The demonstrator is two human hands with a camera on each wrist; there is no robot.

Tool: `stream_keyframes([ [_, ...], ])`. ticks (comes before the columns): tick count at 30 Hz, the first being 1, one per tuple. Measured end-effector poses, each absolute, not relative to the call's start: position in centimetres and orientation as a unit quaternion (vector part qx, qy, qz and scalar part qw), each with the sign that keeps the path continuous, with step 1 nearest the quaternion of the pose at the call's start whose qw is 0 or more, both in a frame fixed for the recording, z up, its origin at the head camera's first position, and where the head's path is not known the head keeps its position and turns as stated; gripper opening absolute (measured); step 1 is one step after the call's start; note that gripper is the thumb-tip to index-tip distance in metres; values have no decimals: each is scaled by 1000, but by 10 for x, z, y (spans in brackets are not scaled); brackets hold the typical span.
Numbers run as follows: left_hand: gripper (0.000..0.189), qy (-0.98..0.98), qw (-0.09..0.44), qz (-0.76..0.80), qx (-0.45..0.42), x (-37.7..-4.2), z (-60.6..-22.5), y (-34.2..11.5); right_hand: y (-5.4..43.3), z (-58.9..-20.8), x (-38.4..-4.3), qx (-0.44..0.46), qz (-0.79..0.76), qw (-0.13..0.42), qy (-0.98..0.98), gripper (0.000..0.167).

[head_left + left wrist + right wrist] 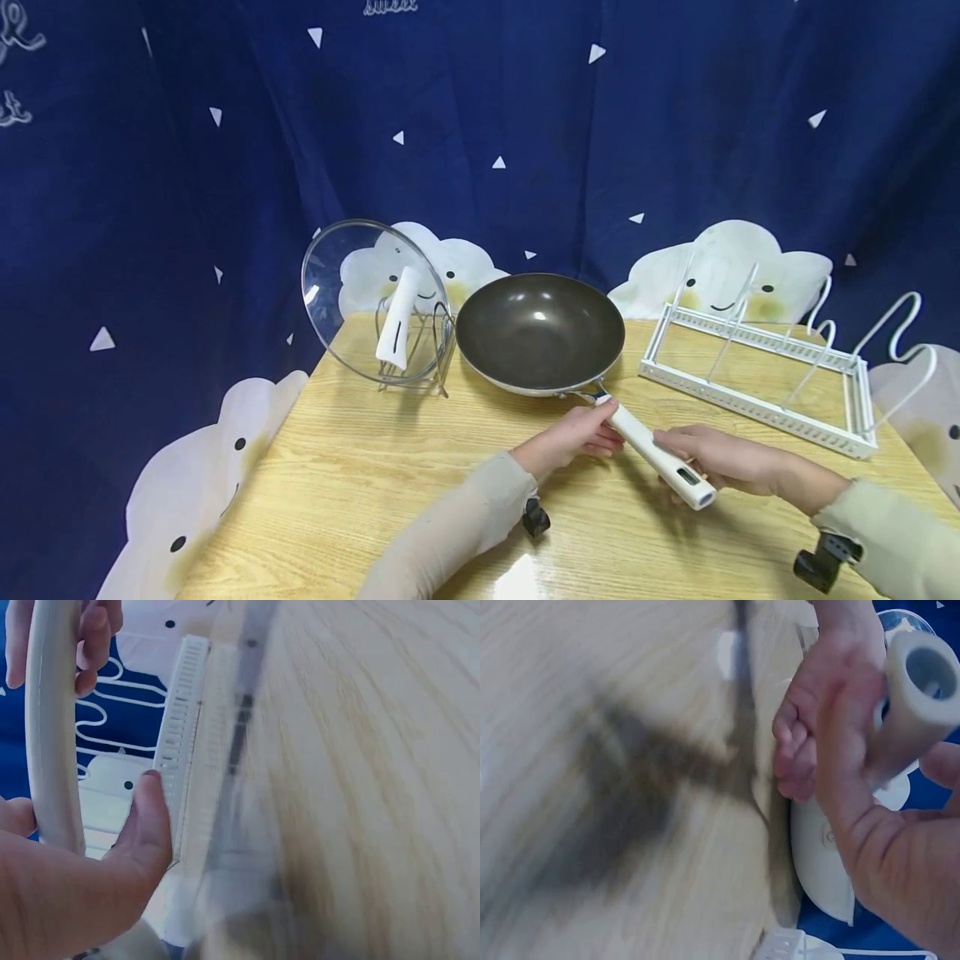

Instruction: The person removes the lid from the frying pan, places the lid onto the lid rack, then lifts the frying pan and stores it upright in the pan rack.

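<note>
A wok (540, 333) with a dark inside and a white outside is at the back middle of the table, its long white handle (645, 446) slanting toward the front right. My left hand (573, 433) grips the handle near the pan, thumb on top. Farther down, my right hand (712, 458) holds the handle near its end, with thumb and fingers on either side in the right wrist view. Whether the wok's base touches the table cannot be seen. Left of the wok, a glass lid (337, 283) with a white handle leans upright in a wire stand (442, 350).
A white metal rack (750, 408) with upright wire dividers stands at the right of the wooden table (315, 500). Behind hangs a dark blue curtain (465, 100) printed with clouds and triangles.
</note>
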State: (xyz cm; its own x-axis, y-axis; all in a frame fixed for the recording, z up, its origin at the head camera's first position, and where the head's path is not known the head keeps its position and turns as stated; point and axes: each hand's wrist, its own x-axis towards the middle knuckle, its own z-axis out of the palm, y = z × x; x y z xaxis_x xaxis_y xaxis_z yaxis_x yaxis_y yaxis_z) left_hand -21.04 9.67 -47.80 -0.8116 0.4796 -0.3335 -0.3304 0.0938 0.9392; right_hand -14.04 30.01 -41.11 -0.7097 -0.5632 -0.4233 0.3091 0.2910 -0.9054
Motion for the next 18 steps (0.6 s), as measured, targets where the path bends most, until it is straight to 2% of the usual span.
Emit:
stream_keyframes([
  [4,45,641,304,704,38,-210,-479,102,298,-416,-139,-103,-609,376,691,49],
  [12,35,592,262,761,-30,-204,-480,115,293,-424,-134,-103,-637,397,653,45],
  [18,33,547,260,792,-77,-205,-481,123,287,-428,-131,-90,-651,385,648,42],
])
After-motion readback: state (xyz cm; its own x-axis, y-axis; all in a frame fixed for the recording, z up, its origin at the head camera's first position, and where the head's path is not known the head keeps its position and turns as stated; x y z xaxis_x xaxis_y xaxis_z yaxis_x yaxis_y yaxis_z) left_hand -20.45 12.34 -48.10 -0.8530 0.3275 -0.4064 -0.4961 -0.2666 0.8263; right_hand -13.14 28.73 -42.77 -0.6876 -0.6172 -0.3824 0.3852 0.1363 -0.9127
